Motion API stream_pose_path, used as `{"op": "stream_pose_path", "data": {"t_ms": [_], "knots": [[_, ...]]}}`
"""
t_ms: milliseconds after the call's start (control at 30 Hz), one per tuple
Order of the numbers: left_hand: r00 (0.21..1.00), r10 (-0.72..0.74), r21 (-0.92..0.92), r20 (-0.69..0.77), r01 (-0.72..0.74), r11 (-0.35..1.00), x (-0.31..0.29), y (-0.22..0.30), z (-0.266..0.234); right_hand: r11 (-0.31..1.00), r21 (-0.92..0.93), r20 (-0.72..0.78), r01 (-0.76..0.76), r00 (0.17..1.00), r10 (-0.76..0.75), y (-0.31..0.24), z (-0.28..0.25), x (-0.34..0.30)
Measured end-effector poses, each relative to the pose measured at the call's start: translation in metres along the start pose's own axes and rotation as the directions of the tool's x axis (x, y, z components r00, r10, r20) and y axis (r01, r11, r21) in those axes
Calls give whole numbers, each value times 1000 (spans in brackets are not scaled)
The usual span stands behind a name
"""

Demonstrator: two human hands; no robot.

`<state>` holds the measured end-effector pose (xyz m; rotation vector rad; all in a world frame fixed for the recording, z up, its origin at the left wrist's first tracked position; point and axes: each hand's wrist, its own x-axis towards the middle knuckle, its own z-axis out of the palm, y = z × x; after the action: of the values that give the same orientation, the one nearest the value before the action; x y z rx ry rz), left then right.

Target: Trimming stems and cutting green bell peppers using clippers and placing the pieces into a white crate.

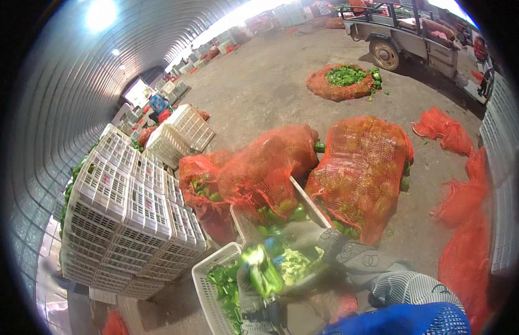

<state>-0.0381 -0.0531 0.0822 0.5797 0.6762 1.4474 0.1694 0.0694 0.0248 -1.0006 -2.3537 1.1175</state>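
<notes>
So the left hand (248,293), in what looks like a grey glove, is clamped on the cut green pepper (265,273); the pepper sits up over the near end of a white crate (200,277), pale ribs facing up, fingers wrapped round its left side. The right hand (304,233), also grey, is just beyond it and a bit to the right, reaching in toward the pepper; it's blurry there, with bits of blue by the fingertips, so I can't tell whether those fingers are closed on anything. Right below that hand there's a heap of pale green scraps (295,267); the near crate has more green pepper pieces (228,290) piled in it.

A second white crate (311,202) stands behind, with whole green peppers in it and the mouth of a bulging red mesh sack (270,162) leaning over it; another full one — the big sack (360,170) — lies just to the right, and a smaller sack (198,181) is on the left. Stacked white crates (128,215) fill the left side along the curved wall (53,111); loose red sacking (463,245) runs down the right. Further off there's an open sack (332,92) heaped with peppers on the floor (259,72), a small cargo vehicle (404,44) near it, and — way back on the left — a person in blue (158,104) low down among crates.
</notes>
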Motion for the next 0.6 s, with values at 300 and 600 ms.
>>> {"op": "stream_pose_path", "data": {"t_ms": [300,600], "knots": [[950,281,877,136,-247,412,33,-58,15,741,625,101,-247,966,237,-32,1,-19],[980,197,763,19,-141,630,50,-55,21,785,538,-295,308,941,-166,-17,22,1]]}}
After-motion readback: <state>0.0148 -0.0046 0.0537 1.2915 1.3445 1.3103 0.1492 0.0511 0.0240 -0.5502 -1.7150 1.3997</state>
